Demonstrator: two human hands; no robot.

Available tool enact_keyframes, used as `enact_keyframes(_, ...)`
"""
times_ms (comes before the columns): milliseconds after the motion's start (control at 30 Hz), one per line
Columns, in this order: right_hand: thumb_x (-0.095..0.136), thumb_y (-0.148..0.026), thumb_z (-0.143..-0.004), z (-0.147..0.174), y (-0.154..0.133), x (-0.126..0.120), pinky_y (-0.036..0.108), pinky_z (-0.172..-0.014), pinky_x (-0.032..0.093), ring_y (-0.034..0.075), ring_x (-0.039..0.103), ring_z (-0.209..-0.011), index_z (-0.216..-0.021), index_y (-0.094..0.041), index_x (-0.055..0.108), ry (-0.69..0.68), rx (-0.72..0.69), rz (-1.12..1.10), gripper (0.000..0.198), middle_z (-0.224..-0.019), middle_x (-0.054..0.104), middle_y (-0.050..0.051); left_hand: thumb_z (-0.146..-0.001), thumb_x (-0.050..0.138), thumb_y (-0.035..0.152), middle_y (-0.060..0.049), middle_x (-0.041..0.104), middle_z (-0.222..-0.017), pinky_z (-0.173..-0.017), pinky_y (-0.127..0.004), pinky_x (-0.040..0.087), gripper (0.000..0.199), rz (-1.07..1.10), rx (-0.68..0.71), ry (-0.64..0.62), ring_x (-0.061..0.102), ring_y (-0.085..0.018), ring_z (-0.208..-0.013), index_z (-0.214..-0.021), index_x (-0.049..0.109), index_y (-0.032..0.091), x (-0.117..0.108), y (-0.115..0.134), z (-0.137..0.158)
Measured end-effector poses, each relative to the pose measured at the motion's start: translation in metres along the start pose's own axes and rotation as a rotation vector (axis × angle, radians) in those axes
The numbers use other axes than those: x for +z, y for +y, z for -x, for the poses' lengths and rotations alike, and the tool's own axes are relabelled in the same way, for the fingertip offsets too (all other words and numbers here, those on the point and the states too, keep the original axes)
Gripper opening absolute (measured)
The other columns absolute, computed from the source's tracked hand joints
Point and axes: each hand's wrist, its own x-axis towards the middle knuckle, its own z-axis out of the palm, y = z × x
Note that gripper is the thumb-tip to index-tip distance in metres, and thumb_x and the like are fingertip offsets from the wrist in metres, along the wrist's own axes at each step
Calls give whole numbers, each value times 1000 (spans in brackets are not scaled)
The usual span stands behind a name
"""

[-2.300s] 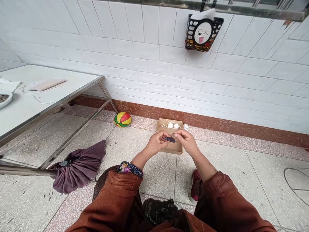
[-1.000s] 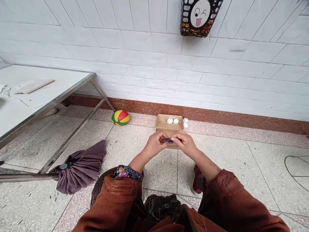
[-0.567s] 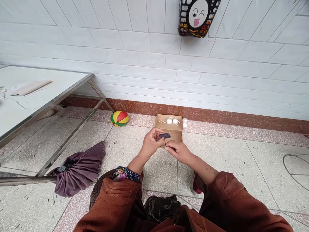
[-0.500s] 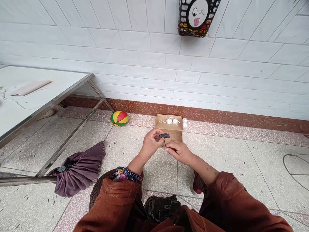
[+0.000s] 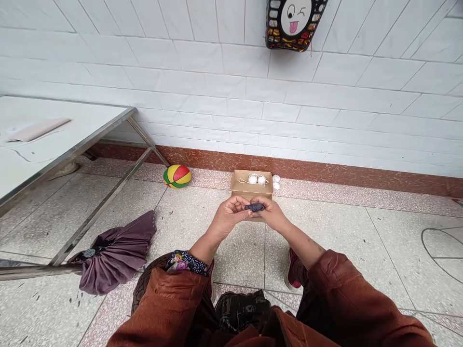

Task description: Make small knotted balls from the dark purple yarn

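A small dark bundle of wound cord (image 5: 254,207) lies crosswise between my two hands, above the near part of a cardboard box. My left hand (image 5: 231,213) pinches its left end between thumb and fingers. Around the right end my right hand (image 5: 270,212) has its fingers closed. Behind them the open cardboard box (image 5: 237,186) stands on the floor, its near part partly hidden by my hands. Two white balls of string (image 5: 252,179) with loose ends rest in its far part. Beside it on the right are more white balls (image 5: 277,183).
A yellow, red and green ball (image 5: 177,176) sits by the wall. A white table (image 5: 65,108) with metal legs stands at left, a folded purple umbrella (image 5: 119,255) by its lower bar. A black basket (image 5: 291,24) hangs on the tiled wall. Wire (image 5: 427,246) lies at right.
My right hand has moved up from the cord's lower loose end to the bundle's right end. The bundle has shifted slightly right and down, and the hanging strand no longer shows.
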Motion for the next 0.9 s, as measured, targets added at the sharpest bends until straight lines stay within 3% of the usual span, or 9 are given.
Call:
enact_keyframes(133,52,-35,-95,9,1,8,25,-68,45,15,59,-72,-87,-19,67,-80,-21,84,23,-79,66,1,-65,79,27,2,64,-72,-66,-23,47,28,-30,53,127,60,-10,-65,-83,59,17,-6,-3,-5)
enact_keyframes(267,50,-34,-98,15,-10,3,27,-70,46,15,59,-72,-86,-20,65,-155,-177,200,24,-80,66,2,-64,75,23,4,59,-63,-55,-20,39,22,-239,86,239,52,-8,-57,-77,59,17,-10,-8,-9)
enact_keyframes(333,51,-34,-98,14,-16,-3,28,-73,48,16,61,-76,-90,-21,66,-135,-260,213,22,-83,67,3,-63,74,22,4,57,-62,-54,-20,37,19,-336,96,244,50,-8,-56,-74,59,17,-10,-9,-10)
enact_keyframes(433,52,-33,-97,8,-18,-13,29,-74,48,17,62,-78,-91,-21,67,-43,-288,231,20,-83,68,4,-64,74,23,4,56,-64,-54,-20,36,18,-380,72,145,48,-8,-56,-73,59,16,-9,-10,-8)
enact_keyframes(567,55,-32,-94,-1,-8,-18,29,-71,48,17,61,-75,-87,-21,67,52,-196,236,18,-79,67,3,-69,75,25,4,57,-66,-56,-21,36,20,-260,-23,-81,49,-7,-57,-77,60,16,-6,-8,-2)
enact_keyframes(633,57,-31,-93,-3,0,-15,27,-69,48,15,61,-71,-87,-20,67,43,-115,179,17,-78,67,2,-71,76,29,2,61,-70,-61,-22,41,24,-140,-61,-130,54,-9,-61,-83,61,16,-5,-6,0)
enact_keyframes(733,57,-31,-93,-1,8,-5,26,-69,49,15,63,-72,-89,-20,68,-30,-52,80,16,-79,68,0,-68,80,32,0,64,-76,-68,-26,48,30,25,-53,-47,60,-11,-67,-85,62,16,-5,-3,0)
enact_keyframes(900,53,-31,-97,7,2,7,29,-77,51,17,66,-84,-97,-21,70,-96,-161,103,20,-91,72,4,-68,79,32,2,62,-69,-66,-25,46,29,15,25,133,58,-10,-64,-83,60,16,-11,-1,-6)
